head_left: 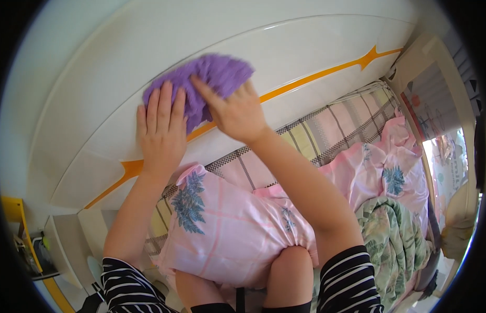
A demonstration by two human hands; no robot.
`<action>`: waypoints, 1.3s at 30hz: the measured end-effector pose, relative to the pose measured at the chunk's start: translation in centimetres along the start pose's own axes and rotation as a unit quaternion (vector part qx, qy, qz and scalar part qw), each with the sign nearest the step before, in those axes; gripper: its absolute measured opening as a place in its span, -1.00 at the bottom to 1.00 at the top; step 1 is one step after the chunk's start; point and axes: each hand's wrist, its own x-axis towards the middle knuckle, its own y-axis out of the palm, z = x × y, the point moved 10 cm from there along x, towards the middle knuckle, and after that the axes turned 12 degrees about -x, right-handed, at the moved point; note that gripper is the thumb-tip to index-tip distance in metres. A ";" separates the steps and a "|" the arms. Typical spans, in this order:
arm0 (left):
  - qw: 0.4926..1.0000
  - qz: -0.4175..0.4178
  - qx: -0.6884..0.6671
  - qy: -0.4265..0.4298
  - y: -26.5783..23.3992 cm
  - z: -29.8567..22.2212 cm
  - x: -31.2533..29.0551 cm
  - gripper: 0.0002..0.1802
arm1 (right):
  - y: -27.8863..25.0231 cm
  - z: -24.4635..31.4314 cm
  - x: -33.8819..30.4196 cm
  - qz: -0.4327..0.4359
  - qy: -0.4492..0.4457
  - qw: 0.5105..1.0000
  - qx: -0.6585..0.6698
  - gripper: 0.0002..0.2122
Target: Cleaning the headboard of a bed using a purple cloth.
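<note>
A crumpled purple cloth (pixel 214 75) lies against the white headboard (pixel 300 44), over part of its orange stripe. My left hand (pixel 163 122) rests with straight fingers on the cloth's left end, the fingertips pressing it to the board. On the cloth's right side is my right hand (pixel 240 112), its index finger stretched across the fabric. The other fingers of that hand curl into the cloth and are partly hidden. Slight blur shows at the cloth's right edge.
Below the headboard is a bed with a plaid sheet (pixel 352 117). My knees are on the bed by a pink pillow (pixel 243 224) with blue leaf prints. A green leaf-patterned blanket (pixel 392 229) is bunched at right. A white cabinet (pixel 70 245) stands at lower left.
</note>
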 end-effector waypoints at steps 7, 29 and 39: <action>0.995 -0.049 -0.018 0.089 1.7 -9.0 12.0 -0.42 | -5.0 -11.4 1.2 -0.162 0.153 0.972 -0.078 -0.40; 1.000 -0.009 -0.014 0.019 3.1 -6.3 7.2 -0.39 | -1.7 -8.2 0.2 -0.046 0.097 0.994 0.031 -0.39; 0.985 -0.036 -0.025 0.167 5.3 -16.8 18.6 -0.50 | -5.1 -21.0 -1.3 -0.126 0.246 0.961 -0.002 -0.39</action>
